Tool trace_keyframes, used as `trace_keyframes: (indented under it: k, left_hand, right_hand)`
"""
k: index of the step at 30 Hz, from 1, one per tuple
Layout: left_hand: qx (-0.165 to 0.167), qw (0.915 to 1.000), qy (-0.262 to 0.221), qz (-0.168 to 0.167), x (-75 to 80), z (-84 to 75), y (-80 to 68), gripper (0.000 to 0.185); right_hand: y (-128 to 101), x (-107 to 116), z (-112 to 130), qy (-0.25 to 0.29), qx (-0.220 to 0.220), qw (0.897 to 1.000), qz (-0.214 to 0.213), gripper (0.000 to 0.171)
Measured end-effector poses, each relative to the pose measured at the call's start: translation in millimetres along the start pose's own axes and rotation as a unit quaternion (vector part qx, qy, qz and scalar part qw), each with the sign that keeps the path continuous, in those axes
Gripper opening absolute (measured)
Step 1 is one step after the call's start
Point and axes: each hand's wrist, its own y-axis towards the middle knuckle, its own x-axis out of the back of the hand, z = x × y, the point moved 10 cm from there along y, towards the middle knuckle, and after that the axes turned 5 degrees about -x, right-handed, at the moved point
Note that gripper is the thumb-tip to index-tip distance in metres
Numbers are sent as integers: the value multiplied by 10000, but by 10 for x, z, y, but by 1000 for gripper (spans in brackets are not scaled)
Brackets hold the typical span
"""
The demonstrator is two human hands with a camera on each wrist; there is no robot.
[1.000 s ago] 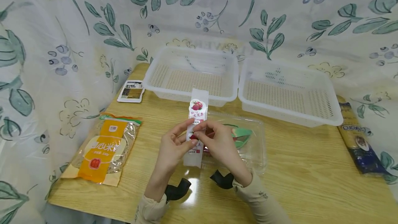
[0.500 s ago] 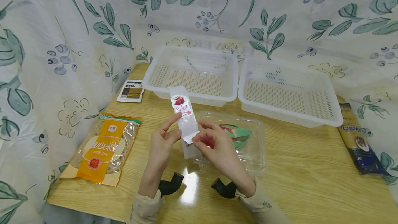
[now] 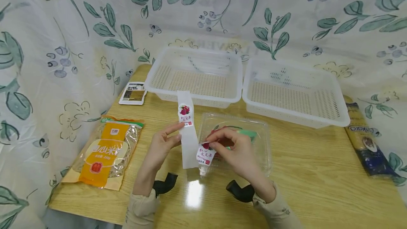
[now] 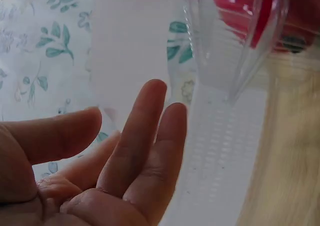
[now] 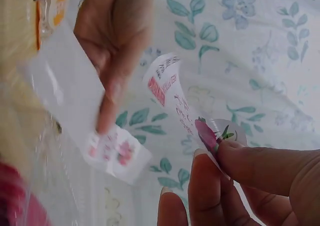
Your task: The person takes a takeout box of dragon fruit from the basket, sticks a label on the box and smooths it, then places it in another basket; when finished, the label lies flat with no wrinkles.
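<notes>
The hands have drawn apart: the left hand point(image 3: 162, 144) now keeps the white backing strip point(image 3: 187, 133) upright on its own, index finger stretched along its edge and thumb behind it as far as the head view shows, while the right hand point(image 3: 235, 151) has come away with one fruit sticker point(image 3: 205, 154) pinched between thumb and fingertip. A second ago both hands were bunched together on the strip, picking at that sticker where it sat on the lower part of the paper; half a second ago its corner was lifting; now it hangs wholly free of the backing, curling from the right fingers point(image 5: 220, 161) in the right wrist view. One more sticker point(image 3: 185, 115) stays stuck near the top of the strip. The freed sticker hangs just over the near left corner of the clear plastic clamshell box point(image 3: 251, 130), which lies on the desk point(image 3: 318, 172) with a red and green fruit inside. So the peeling step looks finished, and the sticker seems ready to be pressed down somewhere, most likely on that box lid. Two white slotted baskets point(image 3: 194, 77) stand behind, and a bag of dried noodles point(image 3: 106, 151) lies well to the left
</notes>
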Motion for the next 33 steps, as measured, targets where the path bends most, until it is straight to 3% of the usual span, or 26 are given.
trace_keyframes:
  k: [6,9,14,17,19,22,29,31,33]
  left_hand:
    - [437,9948,668,633,88,272,38,42]
    - [634,9898,988,812,127,390,63,41]
    - [923,9795,1610,785,183,546,100,41]
    - [936,9681,2244,605,221,579,128,39]
    - [885,9570,2722,469,241,573,147,37]
    - [882,9329,3484,232,272,544,159,35]
    - [907,8665,4908,-80,305,459,158,28]
    - [908,8547,5111,-80,294,419,150,30]
    - [838,8494,5210,-105,267,341,155,32]
  right_hand:
    - [46,261,-188,-142,-521,9981,-299,8]
    - [76,373,-219,42,-522,9981,-340,8]
    - [123,515,-243,82,-580,9975,-391,9]
    - [161,573,-291,-91,-722,9968,-340,11]
    - [202,596,-346,-137,-809,9964,-208,13]
    - [278,621,-443,-212,-938,9953,146,15]
    - [425,649,-681,-516,-1202,9842,1195,22]
    - [448,638,-731,-625,-1226,9798,1452,21]
    - [467,619,-777,-711,-1241,9755,1671,21]
